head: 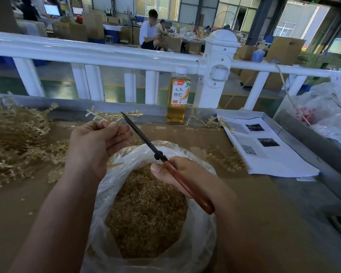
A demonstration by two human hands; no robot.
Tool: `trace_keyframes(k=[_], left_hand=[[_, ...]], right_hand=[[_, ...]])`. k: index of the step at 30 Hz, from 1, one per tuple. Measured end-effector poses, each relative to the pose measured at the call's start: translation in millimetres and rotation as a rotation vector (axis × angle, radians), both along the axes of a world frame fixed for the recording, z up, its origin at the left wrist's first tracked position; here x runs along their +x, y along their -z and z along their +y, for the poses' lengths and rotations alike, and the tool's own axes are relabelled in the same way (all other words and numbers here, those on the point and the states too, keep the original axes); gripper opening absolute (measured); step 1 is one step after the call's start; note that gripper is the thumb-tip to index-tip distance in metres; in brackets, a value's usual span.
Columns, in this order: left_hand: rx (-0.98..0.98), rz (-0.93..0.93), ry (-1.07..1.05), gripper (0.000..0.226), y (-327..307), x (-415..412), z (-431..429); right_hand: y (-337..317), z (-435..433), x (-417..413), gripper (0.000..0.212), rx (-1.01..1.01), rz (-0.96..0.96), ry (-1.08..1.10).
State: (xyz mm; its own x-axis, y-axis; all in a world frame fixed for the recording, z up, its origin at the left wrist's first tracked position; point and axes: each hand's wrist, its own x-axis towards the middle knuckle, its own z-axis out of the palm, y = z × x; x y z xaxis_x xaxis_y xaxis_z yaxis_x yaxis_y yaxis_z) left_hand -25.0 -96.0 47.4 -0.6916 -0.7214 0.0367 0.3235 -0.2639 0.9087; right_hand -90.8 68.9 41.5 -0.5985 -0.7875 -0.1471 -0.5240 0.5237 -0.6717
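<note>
A: What is being worked on?

B: A pale amber branched plastic sprue (114, 115). The left hand (98, 142) pinches its near end between thumb and curled fingers, and the branch sticks out beyond the fingertips, away from the person.

A: And the other hand?

B: The right hand (177, 174) is wrapped around black-bladed scissors with reddish-brown handles (165, 163). The thumb lies on top and 1 handle runs back along the wrist. The blades lie together as 1 thin point, slanting up towards the left fingertips. The tip crosses the sprue there; I cannot tell whether it touches.

A: What sits under the hands?

B: A clear plastic bag with a rolled-open mouth (201, 243), directly below both wrists, holding a heap of small amber plastic bits (146, 209). It rests on a brown cardboard sheet (28, 203).

A: Further out?

B: Left of the left hand is a tangled pile of amber sprues (14, 138). Right of the right hand lie a few loose amber sprues (224, 156), then a stack of white printed sheets with a QR code (268, 150). Beyond the fingertips stands a clear bottle of amber drink with a white cap (178, 95), upright against a white railing (87, 50). Far right of the right hand is a crumpled white plastic bag (327, 111).
</note>
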Motion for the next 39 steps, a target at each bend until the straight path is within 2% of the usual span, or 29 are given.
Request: trace_keyframes(k=[7,11,12,14,16,19,23,24,27,29,30,34,39], left_hand=[[-0.073,-0.018,0.008,0.029,5,0,-4],[-0.098,-0.043,0.112,0.025,5,-1,-2],[-0.101,-0.047,0.156,0.023,5,-1,-1],[-0.104,-0.049,0.219,0.024,5,-1,1],[-0.124,-0.049,0.217,0.026,6,-1,2],[-0.197,-0.059,0.129,0.031,7,-3,3],[-0.216,-0.024,0.110,0.021,7,-5,5],[-0.222,-0.014,0.128,0.021,8,-5,5],[-0.178,0.038,0.256,0.017,6,-3,5],[-0.153,0.043,0.326,0.010,4,0,5],[-0.161,0.026,0.327,0.009,3,0,5],[-0.212,-0.038,0.225,0.042,5,-2,4],[-0.180,-0.036,0.144,0.039,6,-3,2]], right_hand=[[-2,-1,3,0.060,-0.093,-0.052,-0.001],[-3,-1,3,0.081,-0.103,-0.094,0.032],[-3,-1,3,0.077,-0.091,-0.093,0.036],[-2,0,4,0.057,-0.072,-0.093,0.032],[-3,1,5,0.041,-0.040,-0.088,-0.008],[-4,2,6,0.034,-0.028,-0.135,-0.037],[-6,5,9,0.027,-0.071,-0.270,-0.054],[-7,5,10,0.027,-0.080,-0.308,-0.047],[-5,8,9,0.044,-0.088,-0.386,-0.038],[-6,9,9,0.043,-0.094,-0.412,-0.038],[-6,9,8,0.039,-0.095,-0.414,-0.038],[-5,4,6,0.042,-0.082,-0.395,-0.003],[-4,2,-1,0.035,-0.118,-0.339,0.093]])
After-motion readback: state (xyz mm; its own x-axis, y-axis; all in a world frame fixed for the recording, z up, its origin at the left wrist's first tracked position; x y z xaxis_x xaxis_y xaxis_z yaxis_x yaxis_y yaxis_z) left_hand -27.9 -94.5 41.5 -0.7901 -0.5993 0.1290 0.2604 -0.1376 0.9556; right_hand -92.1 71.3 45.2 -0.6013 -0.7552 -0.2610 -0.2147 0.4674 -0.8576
